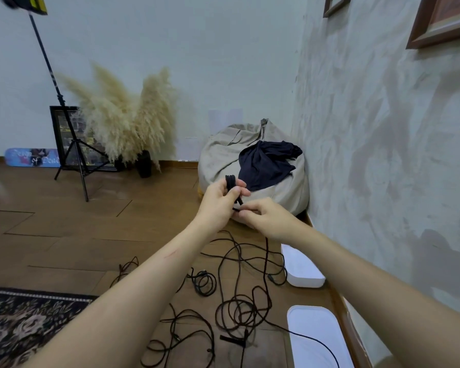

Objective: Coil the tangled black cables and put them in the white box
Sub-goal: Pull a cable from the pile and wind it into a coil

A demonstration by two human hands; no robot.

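Two hands meet at the centre of the frame, raised above a wooden floor (pixel 64 229). The left hand (pixel 218 197) has its fingers and thumb curled round a coiled black cable (pixel 231 181), a tight bundle of several loops that stands up from its grip. The right hand (pixel 266 216), just below and to the right, pinches a loose strand (pixel 267 251) of the same cable between thumb and fingertips; the strand drops from this hand to the floor. There, in the lower centre, lie the tangled black cables (pixel 239 309), spread in overlapping loops, with a smaller looped cable (pixel 203 281) to their upper left. At the lower right, along the wall, lie an upper white piece (pixel 303 269) and a lower white piece (pixel 316 338), both rounded rectangles with raised rims; which is the box and which a lid cannot be told. One thin cable crosses the lower piece. Behind the hands a beige bean bag (pixel 223 155) sits in the corner, with a dark cloth (pixel 266 160) draped on it. At the centre left stand pampas grass (pixel 122 115) in a dark vase (pixel 144 163), a black tripod stand (pixel 72 152) and a framed picture (pixel 57 128). A patterned rug (pixel 24 322) fills the lower left.
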